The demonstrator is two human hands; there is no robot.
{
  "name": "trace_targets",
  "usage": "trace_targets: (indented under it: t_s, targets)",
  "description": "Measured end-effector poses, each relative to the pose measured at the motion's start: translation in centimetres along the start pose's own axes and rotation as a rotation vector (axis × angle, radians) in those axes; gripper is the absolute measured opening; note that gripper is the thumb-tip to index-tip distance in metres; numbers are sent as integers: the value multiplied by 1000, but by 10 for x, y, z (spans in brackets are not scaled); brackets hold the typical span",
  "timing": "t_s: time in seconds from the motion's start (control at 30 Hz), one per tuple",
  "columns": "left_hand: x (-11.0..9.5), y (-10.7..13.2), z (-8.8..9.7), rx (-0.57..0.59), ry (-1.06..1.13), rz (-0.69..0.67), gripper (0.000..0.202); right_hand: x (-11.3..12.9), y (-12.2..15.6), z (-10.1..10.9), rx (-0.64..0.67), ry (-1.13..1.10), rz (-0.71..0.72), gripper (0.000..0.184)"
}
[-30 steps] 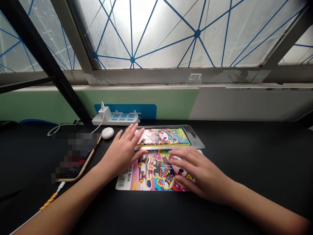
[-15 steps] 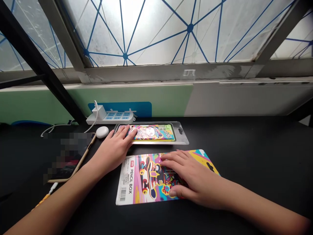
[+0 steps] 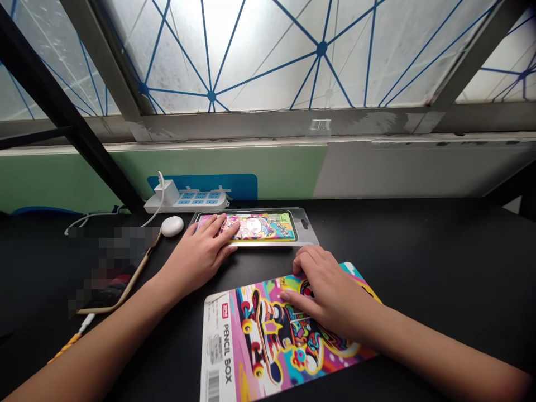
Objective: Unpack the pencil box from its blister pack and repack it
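A colourful printed backing card (image 3: 268,340) marked "PENCIL BOX" lies at an angle in front of me, its near left corner cut off by the frame's bottom edge. My right hand (image 3: 335,293) is closed on its far side, thumb on the printed face and fingers bent over the far edge; the fingertips are hidden. Behind it is a clear plastic blister tray (image 3: 302,237) holding a bright cartoon-printed pencil box (image 3: 262,227). Spread out flat, my left hand (image 3: 203,248) rests on the left part of that box.
A white power strip (image 3: 201,199) with a plug stands against the wall. A round white object (image 3: 172,226) lies left of the tray. Further left are a blurred-out item with a tan edge (image 3: 140,273) and an orange cable (image 3: 65,346). All stand on a black table (image 3: 427,257).
The card has come nearer to me and turned, its left end swinging toward me. My right hand's fingers have gone from lying flat to bending over its far edge. My left hand stays on the box.
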State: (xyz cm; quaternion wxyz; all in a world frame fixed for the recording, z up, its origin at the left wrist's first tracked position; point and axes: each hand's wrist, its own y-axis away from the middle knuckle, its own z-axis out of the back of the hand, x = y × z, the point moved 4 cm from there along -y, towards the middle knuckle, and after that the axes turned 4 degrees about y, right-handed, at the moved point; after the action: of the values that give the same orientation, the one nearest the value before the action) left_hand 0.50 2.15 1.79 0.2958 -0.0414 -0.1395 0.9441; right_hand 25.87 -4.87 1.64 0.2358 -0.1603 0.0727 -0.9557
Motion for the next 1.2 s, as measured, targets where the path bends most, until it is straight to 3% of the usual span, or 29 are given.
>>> trace_targets:
  t_s: [0.17, 0.43, 0.53, 0.63, 0.77, 0.97, 1.07, 1.2]
  targets:
    - [4, 3, 4, 42, 74, 4, 53, -13, 7, 16, -66, -159, -61, 33]
    - [-4, 6, 14, 33, 292, -43, 44, -117, -16, 41, 97, -192, -412, 50]
    - [-8, 7, 21, -29, 344, -46, 43, -135, -17, 41, 96, -184, -459, 52]
    - [-10, 8, 28, -79, 382, -32, 39, -130, -14, 39, 105, -183, -445, 51]
    - [-15, 9, 33, -84, 426, -48, 31, -105, -13, 37, 82, -191, -382, 47]
    - [-26, 12, 35, -24, 401, -69, 20, -68, -11, 30, 85, -205, -282, 43]
    - [-29, 12, 34, 59, 389, -76, 23, -72, -10, 28, 168, -232, -316, 41]
    - [-27, 12, 34, 110, 388, -61, 30, -95, -10, 31, 236, -274, -351, 43]
